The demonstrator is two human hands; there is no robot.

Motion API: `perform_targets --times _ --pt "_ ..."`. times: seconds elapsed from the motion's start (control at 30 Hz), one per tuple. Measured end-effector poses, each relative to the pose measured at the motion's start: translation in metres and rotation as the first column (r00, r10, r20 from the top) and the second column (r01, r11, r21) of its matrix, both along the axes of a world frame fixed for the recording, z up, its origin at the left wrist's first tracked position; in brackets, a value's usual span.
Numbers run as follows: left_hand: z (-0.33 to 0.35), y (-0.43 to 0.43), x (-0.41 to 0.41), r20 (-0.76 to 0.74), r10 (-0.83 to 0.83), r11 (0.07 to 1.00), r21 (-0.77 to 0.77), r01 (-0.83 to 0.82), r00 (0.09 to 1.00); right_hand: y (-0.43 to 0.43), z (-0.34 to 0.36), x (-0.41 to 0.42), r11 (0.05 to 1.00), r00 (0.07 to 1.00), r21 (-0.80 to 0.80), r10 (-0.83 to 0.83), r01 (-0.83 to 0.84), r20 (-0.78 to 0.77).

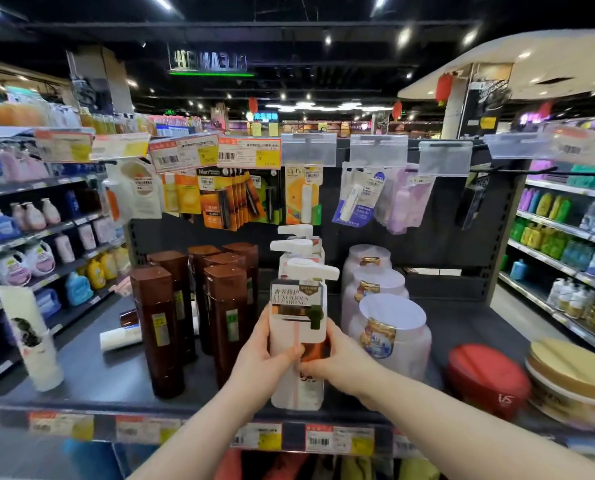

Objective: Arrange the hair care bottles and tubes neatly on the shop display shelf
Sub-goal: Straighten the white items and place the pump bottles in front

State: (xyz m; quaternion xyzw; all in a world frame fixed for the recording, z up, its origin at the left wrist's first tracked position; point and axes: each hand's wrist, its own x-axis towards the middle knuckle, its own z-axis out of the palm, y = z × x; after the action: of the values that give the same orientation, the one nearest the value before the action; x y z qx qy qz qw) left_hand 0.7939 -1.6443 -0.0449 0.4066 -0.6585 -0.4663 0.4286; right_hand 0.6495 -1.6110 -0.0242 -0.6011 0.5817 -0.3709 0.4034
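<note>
A white pump bottle (298,306) with a dark label stands upright at the front of the dark shelf (98,386). My left hand (265,348) grips its left side and my right hand (334,358) grips its right side. Two more white pump bottles (298,244) line up behind it. Left of them stand several tall brown bottles (159,327). A white tube (33,341) stands upright at the shelf's left edge, and another white tube (119,337) lies flat behind the brown bottles. Three pale lilac jars (393,327) form a row on the right.
A red tub (486,379) and a gold-lidded tub (573,372) sit at the shelf's right end. Hanging packets (220,199) dangle from hooks above. Price tags (337,439) line the front edge. Stocked aisles run along both sides.
</note>
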Motion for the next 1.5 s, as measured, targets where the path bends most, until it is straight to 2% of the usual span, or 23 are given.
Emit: perform_targets --times 0.47,0.77,0.93,1.17,1.27,1.5 --pt "-0.016 -0.007 -0.005 0.022 -0.003 0.999 0.047 0.002 1.000 -0.006 -0.012 -0.005 0.999 0.999 0.014 -0.035 0.035 -0.035" --pt "-0.020 -0.017 0.006 0.115 -0.076 0.996 0.046 0.071 0.990 -0.006 -0.018 -0.008 0.999 1.000 0.032 0.007 -0.007 -0.007" --pt "-0.024 -0.021 0.009 0.097 -0.105 0.993 0.065 0.099 0.990 -0.006 -0.019 -0.004 1.000 1.000 0.016 -0.021 0.021 -0.009" --pt "-0.025 -0.018 0.007 0.090 -0.063 0.996 0.067 0.057 0.994 -0.008 -0.019 -0.008 0.999 1.000 0.049 0.009 -0.008 -0.018" --pt "-0.023 -0.019 0.004 0.134 -0.060 0.993 0.110 0.045 0.989 -0.011 -0.018 -0.008 0.996 1.000 0.085 0.019 -0.018 -0.004" --pt "-0.019 -0.018 -0.004 0.062 -0.145 0.975 0.176 0.133 0.987 -0.015 -0.019 -0.009 0.991 0.999 0.126 0.045 -0.046 0.011"
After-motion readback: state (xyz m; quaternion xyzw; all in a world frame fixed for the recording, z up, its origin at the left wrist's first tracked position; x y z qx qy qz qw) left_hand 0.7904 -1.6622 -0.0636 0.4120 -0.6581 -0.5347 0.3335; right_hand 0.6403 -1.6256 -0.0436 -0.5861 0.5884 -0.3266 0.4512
